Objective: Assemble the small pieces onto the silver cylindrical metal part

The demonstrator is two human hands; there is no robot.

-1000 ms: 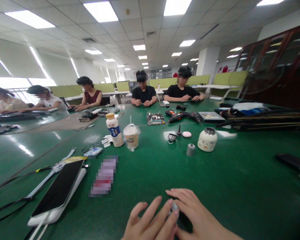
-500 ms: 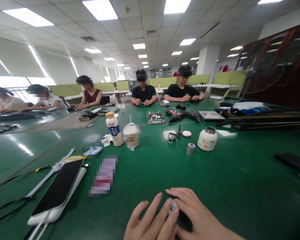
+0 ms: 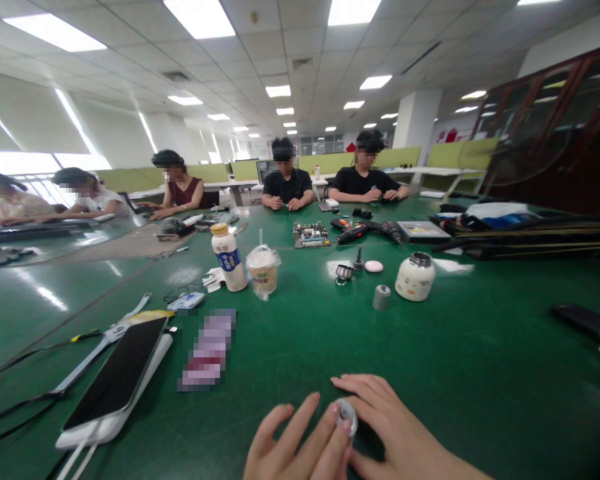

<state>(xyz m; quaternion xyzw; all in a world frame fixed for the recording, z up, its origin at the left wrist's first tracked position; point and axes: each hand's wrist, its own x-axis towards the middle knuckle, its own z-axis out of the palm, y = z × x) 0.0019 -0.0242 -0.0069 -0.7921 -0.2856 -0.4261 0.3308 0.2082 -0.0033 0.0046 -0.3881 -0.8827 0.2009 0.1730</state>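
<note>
Tabletop [image 3: 290, 340] — smooth, glossy (mirroring lights) | drink cup [image 3: 263, 279] — clear plastic

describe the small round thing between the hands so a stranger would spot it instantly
On the near side of the big green table, find the left hand and the right hand, close together. The small round thing is between them, partly hidden. Unlike the grey cylinder standing farther off, it shows a pale rim around a darker middle.

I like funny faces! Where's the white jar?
In the head view, the white jar stands right of centre on the green table, just right of the grey cylinder.
</note>
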